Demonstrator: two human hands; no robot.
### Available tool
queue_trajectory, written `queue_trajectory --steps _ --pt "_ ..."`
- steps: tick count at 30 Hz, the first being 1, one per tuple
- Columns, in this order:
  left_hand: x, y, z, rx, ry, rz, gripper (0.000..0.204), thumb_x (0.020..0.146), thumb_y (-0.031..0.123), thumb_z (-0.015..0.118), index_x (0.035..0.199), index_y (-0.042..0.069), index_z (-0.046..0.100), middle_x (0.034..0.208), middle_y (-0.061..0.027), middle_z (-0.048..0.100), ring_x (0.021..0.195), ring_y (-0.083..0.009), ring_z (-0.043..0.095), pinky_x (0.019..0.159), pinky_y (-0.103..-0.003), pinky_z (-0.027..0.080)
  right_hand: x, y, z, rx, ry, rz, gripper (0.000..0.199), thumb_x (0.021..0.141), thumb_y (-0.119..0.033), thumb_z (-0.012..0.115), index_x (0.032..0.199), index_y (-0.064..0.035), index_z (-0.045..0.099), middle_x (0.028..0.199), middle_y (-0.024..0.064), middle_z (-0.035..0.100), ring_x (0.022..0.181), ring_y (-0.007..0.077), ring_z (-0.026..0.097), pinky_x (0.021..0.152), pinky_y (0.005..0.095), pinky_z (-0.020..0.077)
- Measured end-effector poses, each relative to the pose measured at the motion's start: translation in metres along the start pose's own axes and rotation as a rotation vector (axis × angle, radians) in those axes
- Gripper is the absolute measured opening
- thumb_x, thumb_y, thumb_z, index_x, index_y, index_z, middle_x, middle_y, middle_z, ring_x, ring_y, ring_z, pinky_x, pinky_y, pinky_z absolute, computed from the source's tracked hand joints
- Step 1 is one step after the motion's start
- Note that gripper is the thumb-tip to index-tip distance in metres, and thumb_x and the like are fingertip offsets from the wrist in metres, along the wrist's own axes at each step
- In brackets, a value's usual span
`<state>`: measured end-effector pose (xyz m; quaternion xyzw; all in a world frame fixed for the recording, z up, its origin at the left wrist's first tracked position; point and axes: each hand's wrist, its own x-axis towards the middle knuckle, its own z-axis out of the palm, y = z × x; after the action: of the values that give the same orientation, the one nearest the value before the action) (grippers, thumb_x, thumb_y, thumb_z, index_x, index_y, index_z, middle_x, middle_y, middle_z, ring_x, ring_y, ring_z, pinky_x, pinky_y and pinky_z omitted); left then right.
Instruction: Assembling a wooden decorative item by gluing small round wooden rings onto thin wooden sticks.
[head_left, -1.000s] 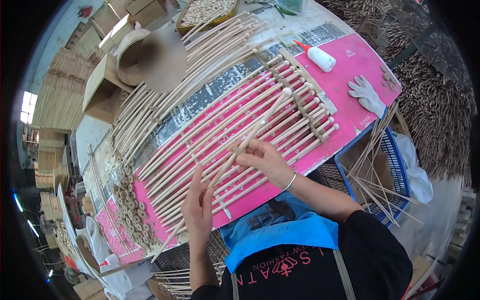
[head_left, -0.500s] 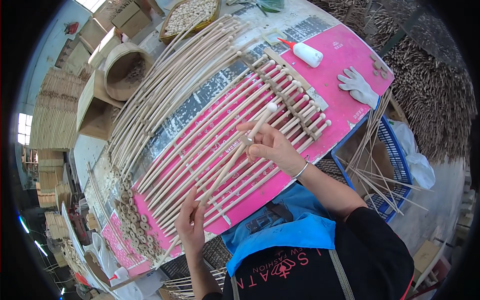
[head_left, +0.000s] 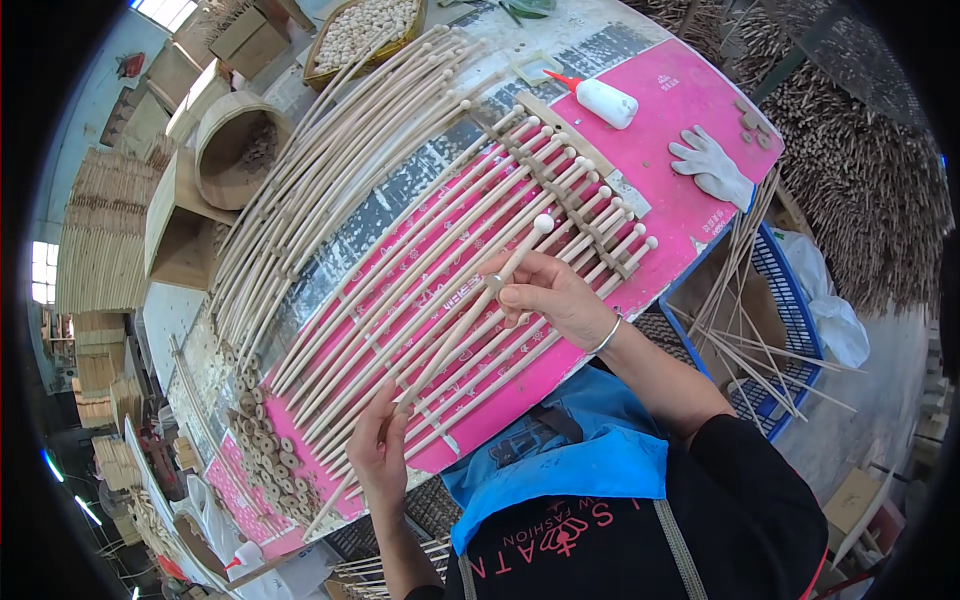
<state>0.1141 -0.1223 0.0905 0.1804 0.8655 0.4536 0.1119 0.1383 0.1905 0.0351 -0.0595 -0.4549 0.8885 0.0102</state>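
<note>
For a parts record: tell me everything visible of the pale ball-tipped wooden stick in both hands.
The slim, pale wooden stick slants above a pink sheet, a round whitish ball at its upper-right end. A brownish ring appears threaded on it where the right hand holds it; the left hand holds it lower.

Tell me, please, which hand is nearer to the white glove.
Right: the right hand, holding the stick near its ball end, is below and left of the white glove; the left hand is farther down and left along that stick.
</note>
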Motion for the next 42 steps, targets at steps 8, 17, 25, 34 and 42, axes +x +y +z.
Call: queue_trajectory --steps 8,17,25,34,42 --pt "0.012 -0.004 0.003 0.114 -0.004 0.075 0.029 0.096 -0.005 0.067 0.124 -0.001 0.072 0.097 -0.0117 0.073 0.085 -0.0171 0.071 0.077 -0.029 0.055 0.003 0.002 -0.013 -0.071 0.005 0.041 0.035 0.103 -0.026 0.069 0.131 -0.0056 0.065 0.085 0.0002 0.066 0.077 0.0083 0.067 0.068 0.0245 0.0580" --pt "0.029 -0.002 0.002 0.096 -0.062 0.071 0.028 0.098 -0.006 0.063 0.125 -0.004 0.070 0.104 -0.0114 0.074 0.094 -0.0150 0.071 0.083 -0.027 0.055 0.011 0.008 -0.027 -0.097 0.070 0.079 0.037 0.101 -0.024 0.073 0.129 -0.0012 0.065 0.093 0.0022 0.070 0.075 0.0084 0.067 0.065 0.0232 0.0566" --pt "0.048 -0.008 0.009 0.134 0.013 0.105 0.025 0.093 -0.005 0.070 0.117 0.000 0.075 0.091 -0.0122 0.073 0.081 -0.0189 0.069 0.075 -0.030 0.053 0.021 -0.003 -0.021 -0.053 0.112 0.026 0.030 0.101 -0.027 0.073 0.116 -0.0019 0.067 0.084 0.0007 0.069 0.070 0.0069 0.065 0.064 0.0219 0.0542" --pt "0.150 -0.020 0.011 0.286 0.038 0.417 0.020 0.095 -0.004 0.067 0.114 0.000 0.074 0.096 -0.0141 0.072 0.087 -0.0279 0.069 0.075 -0.037 0.053 0.048 -0.021 -0.037 -0.263 0.211 0.020 0.031 0.104 -0.035 0.069 0.104 -0.0047 0.064 0.077 0.0019 0.069 0.063 0.0066 0.063 0.057 0.0206 0.0501" --pt "0.277 -0.054 0.048 0.193 -0.005 0.323 0.022 0.099 -0.001 0.064 0.120 0.002 0.071 0.099 -0.0088 0.065 0.085 -0.0165 0.063 0.073 -0.029 0.048 0.043 -0.026 -0.036 -0.245 0.138 0.049 0.028 0.108 -0.029 0.061 0.119 -0.0033 0.065 0.086 0.0007 0.068 0.072 0.0052 0.063 0.062 0.0197 0.0511"
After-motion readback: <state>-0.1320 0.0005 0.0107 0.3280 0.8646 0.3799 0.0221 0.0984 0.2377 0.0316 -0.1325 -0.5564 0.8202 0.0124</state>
